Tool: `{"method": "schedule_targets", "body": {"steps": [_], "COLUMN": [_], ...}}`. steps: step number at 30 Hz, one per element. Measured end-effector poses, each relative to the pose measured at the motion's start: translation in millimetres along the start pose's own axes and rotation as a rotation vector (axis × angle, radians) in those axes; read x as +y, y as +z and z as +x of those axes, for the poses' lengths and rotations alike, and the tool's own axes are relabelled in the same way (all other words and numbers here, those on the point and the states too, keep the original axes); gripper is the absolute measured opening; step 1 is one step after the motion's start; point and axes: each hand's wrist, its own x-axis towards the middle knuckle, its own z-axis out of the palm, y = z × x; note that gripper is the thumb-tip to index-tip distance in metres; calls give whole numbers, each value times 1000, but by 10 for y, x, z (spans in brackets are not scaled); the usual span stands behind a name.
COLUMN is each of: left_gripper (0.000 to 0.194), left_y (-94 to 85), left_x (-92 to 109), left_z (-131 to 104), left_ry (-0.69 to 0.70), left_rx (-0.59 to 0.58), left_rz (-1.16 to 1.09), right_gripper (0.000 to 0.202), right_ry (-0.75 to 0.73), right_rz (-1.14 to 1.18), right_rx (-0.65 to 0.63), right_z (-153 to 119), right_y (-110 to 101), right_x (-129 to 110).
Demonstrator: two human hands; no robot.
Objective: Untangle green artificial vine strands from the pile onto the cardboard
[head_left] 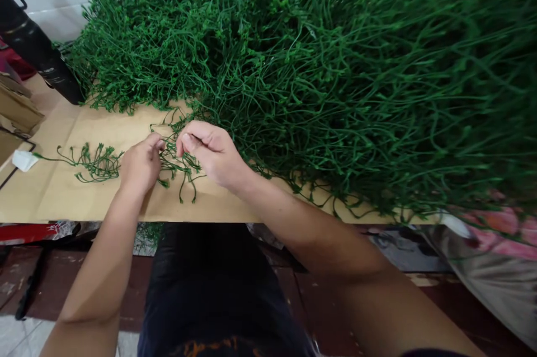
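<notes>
Two bare hands meet over a scatter of thin green stems as I look on, far off, through the head camera. The right hand point(210, 150) bends its thumb and forefinger toward each other; whether a stem is caught between them or they are loose, I cannot tell. Just beside it, at nine o'clock, the left hand point(141, 162) curls its fingers over the work, its grip too hidden for me to call. A small bunch of green stems point(98, 165) lies at the left hand's nine o'clock, more strands showing between the hands. All rest on a tan worktop point(62, 195). From the hands, a great heap of green stems point(272, 49) spreads from eleven o'clock round to three. A black bottle point(42, 46) leans at ten o'clock, a cardboard box point(17, 102) near it, and a white scrap point(24, 160) sits at nine. Dark trousers point(210, 284) fill my six o'clock; pink patterned fabric point(499, 222) shows between three and four.
</notes>
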Motion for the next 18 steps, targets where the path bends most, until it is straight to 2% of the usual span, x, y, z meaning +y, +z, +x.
{"method": "schedule_targets", "body": {"steps": [3, 5, 7, 9, 11, 13, 16, 18], "left_gripper": [16, 21, 23, 22, 22, 23, 24, 27], "left_y": [-60, -120, -157, -146, -99, -52, -24, -27], "left_x": [-207, -409, -542, -549, -462, -362, -302, -314], "left_z": [62, 89, 85, 67, 53, 53, 69, 76], "left_ry": [-153, -278, -312, -266, -163, -78, -18, 12], "left_rx": [6, 124, 241, 245, 202, 193, 250, 279], "left_rz": [10, -42, -103, -165, -232, -276, -313, -343], "right_gripper": [32, 33, 31, 29, 28, 29, 39, 53], "right_ry": [-121, -304, -502, -503, -385, -284, 73, 285], "right_rz": [-8, 13, 10, -106, -334, -642, -1072, -1202], "right_rx": [72, 258, 522, 622, 579, 608, 614, 564], "right_z": [-114, -189, -219, -187, -107, -8, 120, 176], "right_y": [-48, -147, -313, -543, -827, -1130, -1485, -1558], "right_x": [-214, -384, -509, -559, -560, -556, -601, -653]}}
